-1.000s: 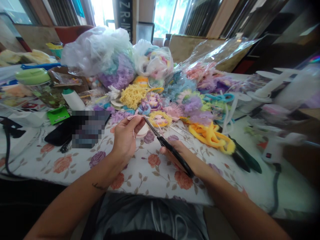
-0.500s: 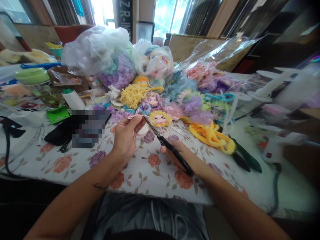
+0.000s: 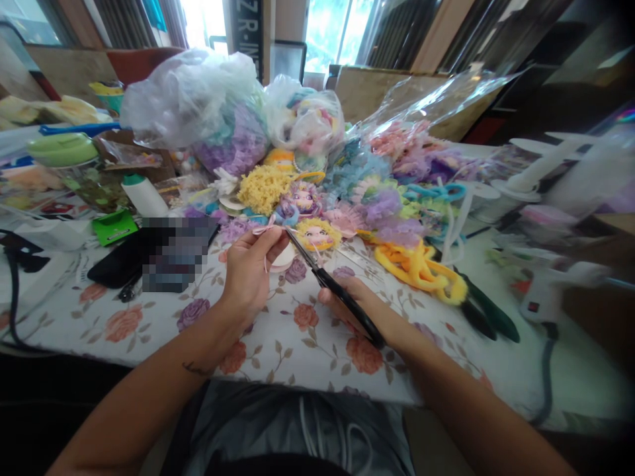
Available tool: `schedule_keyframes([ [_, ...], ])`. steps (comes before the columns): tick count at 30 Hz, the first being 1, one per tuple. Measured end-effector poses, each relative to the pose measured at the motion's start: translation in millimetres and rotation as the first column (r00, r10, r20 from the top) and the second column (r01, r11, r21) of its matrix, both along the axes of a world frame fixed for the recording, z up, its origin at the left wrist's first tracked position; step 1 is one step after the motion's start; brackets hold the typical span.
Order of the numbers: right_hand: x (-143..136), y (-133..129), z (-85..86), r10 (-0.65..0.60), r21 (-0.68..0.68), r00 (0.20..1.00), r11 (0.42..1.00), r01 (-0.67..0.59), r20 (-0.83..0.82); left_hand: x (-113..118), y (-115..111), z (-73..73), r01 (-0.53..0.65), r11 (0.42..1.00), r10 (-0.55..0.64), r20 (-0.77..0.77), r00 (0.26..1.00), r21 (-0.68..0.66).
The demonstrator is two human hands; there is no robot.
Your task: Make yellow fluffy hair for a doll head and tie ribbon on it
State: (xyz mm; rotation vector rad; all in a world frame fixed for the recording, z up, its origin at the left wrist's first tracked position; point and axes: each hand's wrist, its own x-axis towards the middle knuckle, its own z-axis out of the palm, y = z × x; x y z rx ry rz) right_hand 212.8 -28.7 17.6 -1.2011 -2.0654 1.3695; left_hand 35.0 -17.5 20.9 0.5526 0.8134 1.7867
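Note:
Between the thumb and fingers of my left hand [image 3: 252,268] is a thin pink ribbon [image 3: 268,228], its loops showing above the fingertips and an end hanging below. My right hand [image 3: 354,305] grips black-handled scissors [image 3: 342,294], whose blades point up and left and meet the ribbon beside my left fingertips. The blades look nearly closed. Under the ribbon lies a pale round spool [image 3: 282,259]. A yellow-haired doll face [image 3: 317,235] is just beyond the scissors, with a purple-haired doll face [image 3: 302,198] behind it.
Plastic bags of coloured yarn [image 3: 198,106] are heaped at the back. On the left are a phone [image 3: 173,264], a green card [image 3: 115,228] and a thread cone [image 3: 143,195]. Yellow plush cord [image 3: 417,264], green-handled pliers [image 3: 491,307] and a white glue gun [image 3: 543,291] lie right.

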Motion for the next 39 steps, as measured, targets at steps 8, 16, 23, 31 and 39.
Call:
schedule_keyframes([
  [8, 0, 0, 1.1, -0.003, 0.026, 1.000, 1.000, 0.002, 0.017, 0, -1, -0.3, 0.005, 1.000, -0.005, -0.022, 1.000, 0.000],
  [16, 0, -1, 0.7, -0.012, 0.040, 0.999, 0.999, 0.010, 0.043, -1, -1, -1.1, 0.009, 1.000, -0.008, -0.021, 1.000, 0.009],
  [23, 0, 0, 0.9, 0.003, 0.002, 0.999, 1.000, -0.003, 0.036, -1, -1, -0.5, 0.015, 1.000, -0.015, -0.021, 1.000, 0.011],
  [31, 0, -2, 3.0, -0.015, -0.003, 1.000, 1.000, 0.015, 0.024, -1, 0, -0.5, 0.006, 1.000, -0.006, -0.029, 1.000, 0.005],
  [39, 0, 13, -11.0, -0.280, -0.275, 0.873, 0.945, 0.178, -0.400, -1, 0, -0.6, 0.189, 0.977, -0.190, 0.000, 0.982, -0.102],
])
